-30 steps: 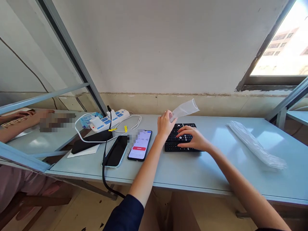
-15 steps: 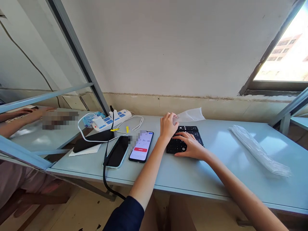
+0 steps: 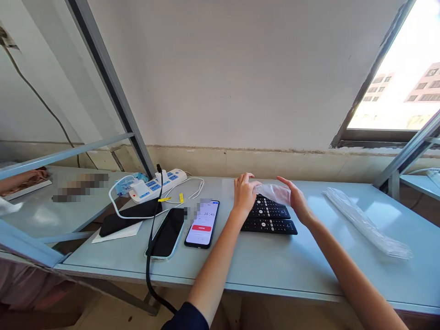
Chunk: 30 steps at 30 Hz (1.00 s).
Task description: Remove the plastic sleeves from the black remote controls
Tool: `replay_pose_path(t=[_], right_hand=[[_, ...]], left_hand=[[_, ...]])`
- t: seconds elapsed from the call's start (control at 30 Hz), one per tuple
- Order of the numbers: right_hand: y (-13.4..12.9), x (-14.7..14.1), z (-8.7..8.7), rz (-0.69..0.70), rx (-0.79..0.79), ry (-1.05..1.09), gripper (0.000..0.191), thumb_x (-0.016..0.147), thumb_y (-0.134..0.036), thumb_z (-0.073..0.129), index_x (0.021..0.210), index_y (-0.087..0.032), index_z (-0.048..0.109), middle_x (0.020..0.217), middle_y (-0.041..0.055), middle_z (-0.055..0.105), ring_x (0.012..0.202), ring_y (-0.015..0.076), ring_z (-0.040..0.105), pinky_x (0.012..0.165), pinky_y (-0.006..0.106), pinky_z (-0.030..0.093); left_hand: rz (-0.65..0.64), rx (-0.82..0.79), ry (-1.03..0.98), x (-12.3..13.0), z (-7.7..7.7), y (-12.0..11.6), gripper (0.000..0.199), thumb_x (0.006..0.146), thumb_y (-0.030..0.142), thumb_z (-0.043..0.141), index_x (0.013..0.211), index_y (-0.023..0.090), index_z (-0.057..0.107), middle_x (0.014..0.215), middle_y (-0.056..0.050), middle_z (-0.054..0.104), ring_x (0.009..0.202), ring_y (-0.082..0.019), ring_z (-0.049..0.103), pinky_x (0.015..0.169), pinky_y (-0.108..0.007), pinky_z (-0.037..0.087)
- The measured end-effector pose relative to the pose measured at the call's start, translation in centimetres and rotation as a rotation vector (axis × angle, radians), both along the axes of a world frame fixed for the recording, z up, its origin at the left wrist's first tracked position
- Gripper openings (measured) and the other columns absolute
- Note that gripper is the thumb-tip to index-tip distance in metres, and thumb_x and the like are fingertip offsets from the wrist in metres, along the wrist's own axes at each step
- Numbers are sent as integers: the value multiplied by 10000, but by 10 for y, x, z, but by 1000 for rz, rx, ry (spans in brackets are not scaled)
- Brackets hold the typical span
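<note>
Extending from left hand toward right hand: a translucent sleeve.

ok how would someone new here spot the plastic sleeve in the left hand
Start at the pale blue desk, then find the black remotes lying near its middle. Over their far side, the left hand holds a translucent sleeve, with the right hand at its other end. It is the one in hand; the other clear plastic lies on the desk, farther right.
</note>
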State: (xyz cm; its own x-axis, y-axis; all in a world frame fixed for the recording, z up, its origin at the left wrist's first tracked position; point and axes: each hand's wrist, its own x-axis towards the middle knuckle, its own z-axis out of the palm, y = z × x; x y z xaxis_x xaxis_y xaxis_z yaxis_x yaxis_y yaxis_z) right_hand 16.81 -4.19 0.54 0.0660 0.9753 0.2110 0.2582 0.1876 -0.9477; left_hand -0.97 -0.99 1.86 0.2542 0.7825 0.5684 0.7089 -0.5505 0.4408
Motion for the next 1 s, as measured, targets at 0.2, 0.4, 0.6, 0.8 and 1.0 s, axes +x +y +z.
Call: replay_pose_path(t=[0.2, 0.4, 0.6, 0.8, 1.0], right_hand=[[-1, 10, 6, 72, -144, 10, 735, 632, -676, 655, 1188, -197, 620, 1043, 95, 663, 868, 205, 626, 673, 277, 501], [0, 16, 4, 48, -23, -89, 689, 558, -678, 705, 995, -146, 701, 834, 79, 678, 755, 180, 620, 694, 301, 501], [-27, 86, 22, -372, 118, -148, 757, 541, -798, 599, 976, -183, 679, 922, 90, 669, 794, 211, 607, 688, 324, 493], [-93, 164, 21, -808, 16, -185, 628, 682, -650, 510, 1080, -182, 639, 1030, 125, 653, 986, 282, 596, 738, 352, 508], [-112, 167, 4, -907, -251, -331, 199, 633, -395, 578, 680, -214, 647, 729, 100, 658, 826, 322, 629, 723, 398, 491]], left_hand=[[-57, 44, 47, 8, -5, -2, 407, 803, -22, 485, 825, 292, 743, 1100, -45, 617, 1092, -211, 541, 971, -396, 424], [-28, 218, 3, 8, -13, 5, 570, 714, -92, 451, 1094, 277, 663, 1202, -53, 598, 1204, -231, 509, 1055, -442, 399], [257, 375, -246, 4, -20, 16, 478, 808, 36, 421, 1224, 234, 550, 1313, -118, 517, 1284, -287, 446, 1035, -518, 398], [201, 395, -226, 15, -19, 6, 335, 802, 68, 447, 1061, 220, 596, 1271, -132, 541, 1246, -294, 487, 964, -483, 448], [-100, 414, -52, 23, -14, -12, 330, 812, 29, 399, 944, 229, 625, 1221, -105, 595, 1253, -255, 495, 913, -399, 470]])
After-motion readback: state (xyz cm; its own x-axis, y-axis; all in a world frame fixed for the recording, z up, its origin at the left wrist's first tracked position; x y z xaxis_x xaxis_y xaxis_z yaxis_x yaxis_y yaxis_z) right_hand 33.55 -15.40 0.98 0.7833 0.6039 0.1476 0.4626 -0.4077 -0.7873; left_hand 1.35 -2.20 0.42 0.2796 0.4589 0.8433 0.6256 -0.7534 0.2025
